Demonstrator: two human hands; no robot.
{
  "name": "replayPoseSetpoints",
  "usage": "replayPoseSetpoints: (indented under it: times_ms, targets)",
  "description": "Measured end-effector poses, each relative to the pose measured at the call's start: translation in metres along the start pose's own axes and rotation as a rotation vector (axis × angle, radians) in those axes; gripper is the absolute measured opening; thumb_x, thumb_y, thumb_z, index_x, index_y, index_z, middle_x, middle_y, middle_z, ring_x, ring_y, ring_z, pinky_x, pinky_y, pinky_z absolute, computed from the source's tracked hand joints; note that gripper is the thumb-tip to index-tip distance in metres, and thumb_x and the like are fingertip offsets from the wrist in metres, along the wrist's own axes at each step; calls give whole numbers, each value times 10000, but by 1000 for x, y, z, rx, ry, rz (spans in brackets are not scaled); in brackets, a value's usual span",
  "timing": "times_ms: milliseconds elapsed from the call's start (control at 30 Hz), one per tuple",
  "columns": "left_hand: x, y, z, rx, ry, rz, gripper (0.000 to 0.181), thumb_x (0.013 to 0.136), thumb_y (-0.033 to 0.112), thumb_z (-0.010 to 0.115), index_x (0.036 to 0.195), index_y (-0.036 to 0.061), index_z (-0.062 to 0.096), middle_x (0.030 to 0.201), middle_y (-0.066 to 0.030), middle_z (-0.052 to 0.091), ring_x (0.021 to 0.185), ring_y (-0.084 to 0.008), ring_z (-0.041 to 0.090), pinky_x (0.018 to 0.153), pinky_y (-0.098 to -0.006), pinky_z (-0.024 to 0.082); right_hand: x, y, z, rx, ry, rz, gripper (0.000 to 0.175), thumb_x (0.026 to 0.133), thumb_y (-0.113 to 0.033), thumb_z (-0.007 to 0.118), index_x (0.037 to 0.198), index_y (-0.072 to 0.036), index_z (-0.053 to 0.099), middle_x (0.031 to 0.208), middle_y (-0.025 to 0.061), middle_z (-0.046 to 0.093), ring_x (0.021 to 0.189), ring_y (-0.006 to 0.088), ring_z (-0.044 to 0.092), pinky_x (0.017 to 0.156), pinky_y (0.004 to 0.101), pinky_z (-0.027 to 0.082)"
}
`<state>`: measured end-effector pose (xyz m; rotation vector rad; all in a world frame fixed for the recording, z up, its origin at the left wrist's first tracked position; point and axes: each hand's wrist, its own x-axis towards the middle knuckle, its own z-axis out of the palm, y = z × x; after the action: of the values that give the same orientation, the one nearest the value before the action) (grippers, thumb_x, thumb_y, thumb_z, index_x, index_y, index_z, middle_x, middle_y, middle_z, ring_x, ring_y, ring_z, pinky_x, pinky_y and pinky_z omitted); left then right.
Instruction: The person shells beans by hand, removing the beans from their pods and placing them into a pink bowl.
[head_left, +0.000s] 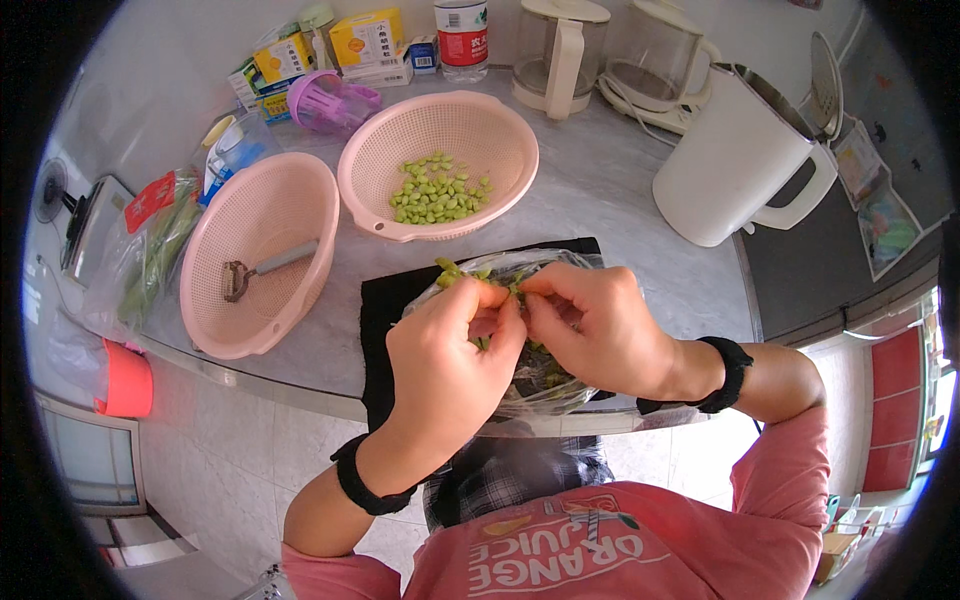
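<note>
My left hand (454, 349) and my right hand (600, 322) meet over the counter's front edge, thumbs and forefingers pinching a small green bean pod (516, 287) between them. Fingers cover most of the pod. Beneath them lies a clear plastic bag (559, 405) with green and dark brownish pieces inside, partly hidden by my hands. It rests on a black cloth (380, 315). Another green pod piece (450, 271) pokes out beside my left fingers. Beyond, a pink colander (371, 154) contains many shelled green beans (439, 196).
A second pink colander (206, 277) at left holds a peeler (285, 259). Bagged green vegetables (154, 262) lie beyond it. A white electric kettle (731, 161) with its lid raised stands right. Glass jugs (561, 56), a water bottle (461, 41) and boxes (367, 37) line the wall.
</note>
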<state>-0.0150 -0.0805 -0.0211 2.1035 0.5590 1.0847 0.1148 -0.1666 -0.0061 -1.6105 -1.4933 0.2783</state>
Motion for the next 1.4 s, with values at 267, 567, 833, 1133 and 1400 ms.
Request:
replayPoseSetpoints:
  times_ms: [267, 567, 833, 1133, 1400]
  targets:
    - [50, -23, -25, 45, 143, -25, 54, 753, -11, 624, 791, -9, 586, 667, -104, 620, 606, -164, 635, 553, -252, 480, 2, 15, 4, 144, -100, 147, 98, 762, -32, 574, 832, 29, 606, 642, 185, 592, 576, 314, 607, 544, 358, 487]
    - [75, -53, -14, 482, -191, -92, 190, 854, 161, 532, 946, 35, 641, 809, -161, 642, 769, -337, 615, 699, -411, 477, 18, 34, -31, -41, -246, 29, 118, 784, -60, 552, 846, -13, 640, 705, 191, 607, 673, 363, 604, 615, 396, 496]
    - [48, -39, -16, 590, -389, 104, 178, 807, 136, 589, 974, 88, 628, 837, -84, 597, 858, -299, 562, 915, -481, 317, 32, 56, -61, -160, -374, 79, 134, 779, -93, 578, 869, -44, 664, 742, 123, 637, 695, 267, 598, 610, 348, 484]
    - [32, -17, -30, 692, -395, 95, 502, 778, 227, 640, 1239, 86, 500, 877, -64, 552, 850, -252, 513, 910, -490, 296, 54, 67, -23, -404, -728, 91, 158, 681, -99, 557, 766, -16, 661, 728, 213, 622, 692, 394, 610, 638, 441, 502]
    - [10, -7, -23, 564, -400, 140, 200, 743, 207, 678, 856, 73, 583, 707, -25, 512, 661, -212, 471, 671, -378, 285, 58, 67, -12, -496, -831, 178, 172, 654, -99, 573, 756, 11, 658, 730, 234, 620, 698, 389, 618, 625, 427, 515]
